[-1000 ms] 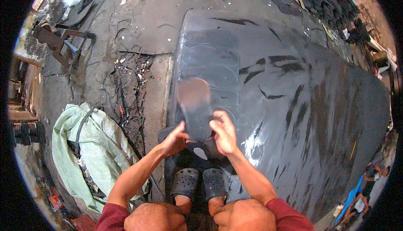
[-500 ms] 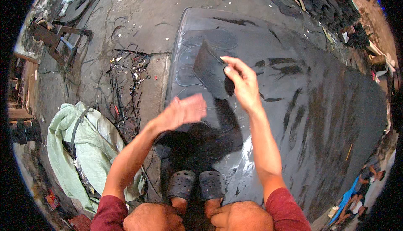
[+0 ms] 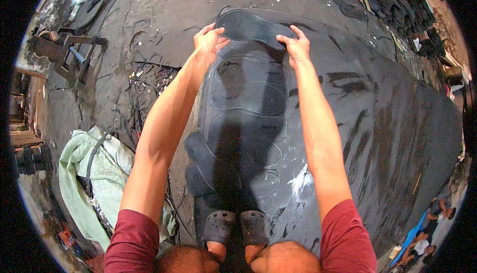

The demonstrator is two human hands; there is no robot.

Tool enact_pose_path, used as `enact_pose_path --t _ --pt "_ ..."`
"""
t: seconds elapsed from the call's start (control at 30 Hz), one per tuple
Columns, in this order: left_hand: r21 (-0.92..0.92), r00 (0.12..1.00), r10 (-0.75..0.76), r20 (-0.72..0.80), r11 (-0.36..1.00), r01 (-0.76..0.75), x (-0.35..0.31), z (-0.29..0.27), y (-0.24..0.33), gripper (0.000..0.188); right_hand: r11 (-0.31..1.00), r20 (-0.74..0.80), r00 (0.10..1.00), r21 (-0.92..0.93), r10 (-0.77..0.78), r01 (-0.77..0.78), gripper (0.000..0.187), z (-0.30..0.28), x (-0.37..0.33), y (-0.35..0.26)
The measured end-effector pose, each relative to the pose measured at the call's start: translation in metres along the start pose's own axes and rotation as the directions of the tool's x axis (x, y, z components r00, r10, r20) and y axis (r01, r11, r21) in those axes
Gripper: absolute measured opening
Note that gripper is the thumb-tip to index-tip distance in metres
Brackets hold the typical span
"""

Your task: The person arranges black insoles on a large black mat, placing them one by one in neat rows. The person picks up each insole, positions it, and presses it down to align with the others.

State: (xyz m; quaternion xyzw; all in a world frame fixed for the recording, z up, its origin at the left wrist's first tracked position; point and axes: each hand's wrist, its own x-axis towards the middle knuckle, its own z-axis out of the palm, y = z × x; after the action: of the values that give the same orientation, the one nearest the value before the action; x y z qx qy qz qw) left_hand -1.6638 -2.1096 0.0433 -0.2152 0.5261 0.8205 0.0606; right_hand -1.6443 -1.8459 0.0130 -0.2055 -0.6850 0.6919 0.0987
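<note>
Both arms reach out to the far end of a large black rubber-like sheet (image 3: 343,124). There I hold a thin black shoe-sole-shaped piece (image 3: 253,24) crosswise. My left hand (image 3: 210,40) is closed on its left end, thumb on top. At its right end my right hand (image 3: 296,45) pinches the edge between thumb and fingers. The piece lies nearly level; whether it touches the sheet I cannot tell. Several pale sole outlines (image 3: 248,88) run in a row down the sheet toward me. Dark sole-shaped pieces (image 3: 198,179) lie at the sheet's left edge, partly in shadow.
My dark clogs (image 3: 219,227) rest at the sheet's near end. At left lie a pale green sack (image 3: 107,166), a scatter of scraps (image 3: 149,82) and a metal frame (image 3: 69,49). Dark stacked material (image 3: 397,12) stands far right; people (image 3: 422,238) sit at lower right.
The sole-shaped piece has gone from tilted in my right hand to flat at the sheet's far end. My left hand has moved forward and taken hold of its left end.
</note>
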Motion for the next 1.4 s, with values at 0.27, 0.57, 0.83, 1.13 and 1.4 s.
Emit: enact_pose_path --t 0.27,0.57,0.83,1.13,1.4 --pt "0.303 0.979 0.188 -0.078 0.940 -0.156 0.055 0.010 -0.022 0.042 0.860 -0.320 0.802 -0.265 -0.505 0.435 0.050 0.024 0.049 0.047" --pt "0.362 0.962 0.152 -0.228 0.930 -0.061 0.084 0.004 -0.043 0.041 0.901 -0.291 0.858 -0.229 -0.424 0.368 0.053 0.030 0.048 0.059" --pt "0.906 0.646 0.646 0.407 -0.193 -0.377 0.046 0.038 -0.041 0.048 0.518 -0.123 0.661 -0.730 -0.740 0.445 0.050 0.039 0.042 0.050" --pt "0.670 0.566 0.445 0.694 -0.112 -0.734 -0.004 -0.022 -0.030 0.046 0.168 0.472 0.849 -0.841 -0.238 0.515 0.054 0.031 0.057 0.042" --pt "0.954 0.931 0.320 0.177 0.178 -0.243 -0.324 -0.220 -0.080 0.053 0.108 0.554 0.830 -0.823 -0.062 0.557 0.063 0.020 -0.037 0.025"
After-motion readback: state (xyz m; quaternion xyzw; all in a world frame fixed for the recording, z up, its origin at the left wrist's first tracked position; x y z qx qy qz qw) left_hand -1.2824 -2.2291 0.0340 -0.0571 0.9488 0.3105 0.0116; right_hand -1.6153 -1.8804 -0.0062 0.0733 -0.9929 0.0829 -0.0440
